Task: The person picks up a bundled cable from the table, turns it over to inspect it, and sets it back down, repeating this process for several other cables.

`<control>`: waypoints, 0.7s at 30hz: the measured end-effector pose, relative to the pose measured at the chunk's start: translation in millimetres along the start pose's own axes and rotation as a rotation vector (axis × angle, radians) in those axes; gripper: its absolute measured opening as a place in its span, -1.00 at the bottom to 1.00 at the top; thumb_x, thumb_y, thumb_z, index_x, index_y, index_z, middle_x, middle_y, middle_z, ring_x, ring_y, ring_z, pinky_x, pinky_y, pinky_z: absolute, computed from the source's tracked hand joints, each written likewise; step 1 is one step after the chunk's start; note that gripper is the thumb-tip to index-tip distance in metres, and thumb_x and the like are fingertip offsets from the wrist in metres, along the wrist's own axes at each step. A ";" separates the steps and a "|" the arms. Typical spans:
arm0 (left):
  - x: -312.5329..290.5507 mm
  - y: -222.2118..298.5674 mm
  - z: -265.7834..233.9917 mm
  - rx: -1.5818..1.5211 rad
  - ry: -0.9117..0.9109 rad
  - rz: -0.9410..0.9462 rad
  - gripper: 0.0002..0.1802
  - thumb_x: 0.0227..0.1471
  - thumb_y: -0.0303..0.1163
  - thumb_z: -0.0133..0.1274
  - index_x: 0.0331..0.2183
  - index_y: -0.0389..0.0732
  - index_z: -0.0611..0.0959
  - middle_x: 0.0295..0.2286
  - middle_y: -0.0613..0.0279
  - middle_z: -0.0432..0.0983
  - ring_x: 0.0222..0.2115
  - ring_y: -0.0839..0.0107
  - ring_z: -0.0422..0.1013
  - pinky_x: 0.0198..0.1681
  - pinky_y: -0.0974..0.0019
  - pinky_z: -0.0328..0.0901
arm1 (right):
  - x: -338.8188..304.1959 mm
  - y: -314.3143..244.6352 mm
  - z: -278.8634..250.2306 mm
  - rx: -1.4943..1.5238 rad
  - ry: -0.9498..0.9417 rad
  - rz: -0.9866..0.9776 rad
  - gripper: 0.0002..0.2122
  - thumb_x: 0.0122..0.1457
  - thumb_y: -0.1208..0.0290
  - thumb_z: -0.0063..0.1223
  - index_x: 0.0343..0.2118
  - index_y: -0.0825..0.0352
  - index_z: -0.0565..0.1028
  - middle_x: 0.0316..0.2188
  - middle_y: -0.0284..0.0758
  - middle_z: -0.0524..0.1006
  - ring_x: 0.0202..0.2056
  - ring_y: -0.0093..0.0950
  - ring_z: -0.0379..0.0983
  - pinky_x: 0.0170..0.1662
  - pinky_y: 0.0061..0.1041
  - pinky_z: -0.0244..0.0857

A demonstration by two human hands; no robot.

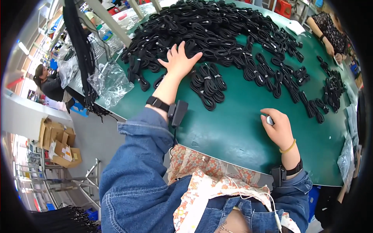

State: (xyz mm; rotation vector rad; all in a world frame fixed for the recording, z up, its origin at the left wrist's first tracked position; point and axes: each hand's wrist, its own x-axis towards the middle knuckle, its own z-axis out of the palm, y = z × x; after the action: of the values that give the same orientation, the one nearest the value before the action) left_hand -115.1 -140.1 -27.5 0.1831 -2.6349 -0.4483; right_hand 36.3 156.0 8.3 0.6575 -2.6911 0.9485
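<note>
Green table [221,130], black cables [215,35] beneath splayed left fingers [182,50], right fingers [269,112] pinching whitish object [270,120]

Left fisheye on your head: faces down and forward, close over your tabletop [221,132]; straight lines bow toward the dark rim, where distances seem hard to judge.

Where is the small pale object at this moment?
In the head view, the small pale object is right of centre, held in the curled right hand, over the green tabletop.
</note>
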 end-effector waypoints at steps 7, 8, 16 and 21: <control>-27.2 20.9 8.4 -0.046 -0.273 0.156 -0.37 -0.34 -0.21 0.01 -0.11 -0.06 0.26 -0.13 0.23 0.15 -0.07 0.16 0.03 -0.07 -0.17 -0.17 | -6.2 9.6 13.2 0.089 -0.001 -0.028 -0.90 -0.14 0.55 -0.03 -0.49 0.39 0.40 -0.61 -0.23 0.41 -0.58 -0.35 0.35 -0.51 -0.52 0.21; -34.5 24.4 5.4 -0.051 -0.294 0.164 -0.37 -0.34 -0.21 0.01 -0.11 -0.06 0.26 -0.13 0.23 0.15 -0.07 0.16 0.03 -0.07 -0.17 -0.17 | -6.3 9.7 12.6 0.092 0.004 -0.045 -0.90 -0.14 0.56 -0.03 -0.49 0.39 0.40 -0.61 -0.24 0.41 -0.58 -0.35 0.35 -0.51 -0.53 0.21; -35.0 30.1 -17.9 0.144 -0.163 0.562 -0.53 -0.33 -0.36 -0.02 -0.22 -0.07 0.34 -0.38 0.25 0.34 -0.31 0.25 0.27 -0.28 0.15 0.13 | -6.2 17.6 11.8 0.106 0.070 -0.110 -0.92 -0.14 0.58 -0.04 -0.51 0.38 0.40 -0.63 -0.26 0.41 -0.59 -0.38 0.35 -0.52 -0.55 0.21; -44.1 79.3 -46.2 -0.233 -0.103 0.644 -0.66 -0.36 -0.40 0.01 -0.36 -0.14 0.43 -0.49 0.25 0.36 -0.42 0.29 0.30 -0.38 0.29 0.17 | -7.6 22.9 10.6 0.118 0.129 -0.126 -0.92 -0.15 0.60 -0.04 -0.51 0.38 0.40 -0.64 -0.27 0.41 -0.60 -0.38 0.35 -0.52 -0.54 0.21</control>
State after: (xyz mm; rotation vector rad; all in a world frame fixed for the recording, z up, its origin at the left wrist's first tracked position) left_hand -58.9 -69.8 20.2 -0.7548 -2.5213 -0.5332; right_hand 31.5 167.7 -14.9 0.7524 -2.4658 1.0835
